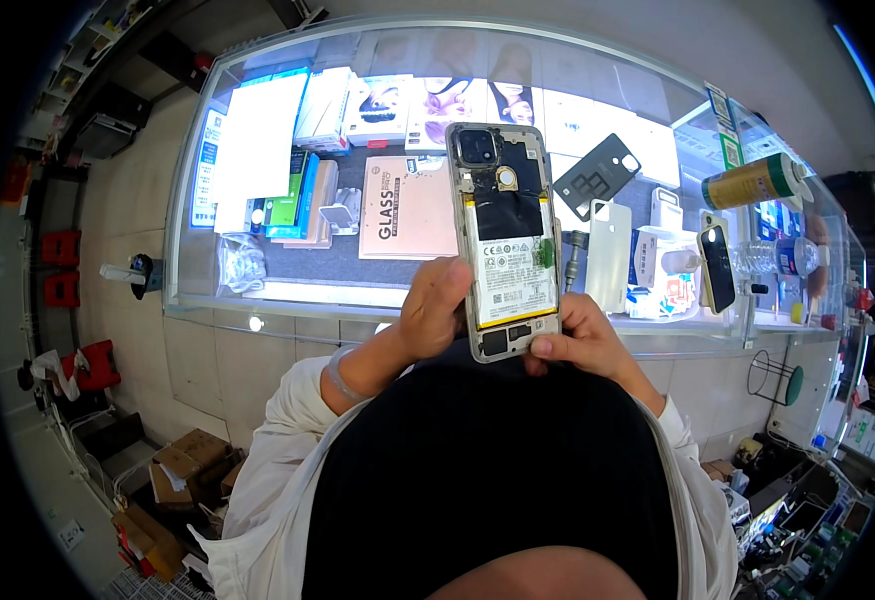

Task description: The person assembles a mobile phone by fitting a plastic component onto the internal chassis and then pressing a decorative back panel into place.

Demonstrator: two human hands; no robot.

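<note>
An opened smartphone (513, 270) with its back off is held up over the front edge of a glass counter. Its battery, camera block and inner frame are exposed. My right hand (588, 345) grips the lower right corner, thumb on the frame. My left hand (433, 312) is closed against the phone's lower left edge, some fingertips hidden. A dark grey phone back cover (598, 176) lies on the glass beyond. Beside the phone is a slim grey screwdriver-like tool (573, 262); whether my right hand touches it I cannot tell. A white phone or cover (610, 256) lies to its right.
The glass counter (308, 303) displays several boxes, including a pink-beige flat box (403, 207). At right are a yellow can (753, 182), a dark-screened phone (718, 265) and a clear bottle (788, 257). Cardboard boxes (196, 462) stand on the floor at lower left.
</note>
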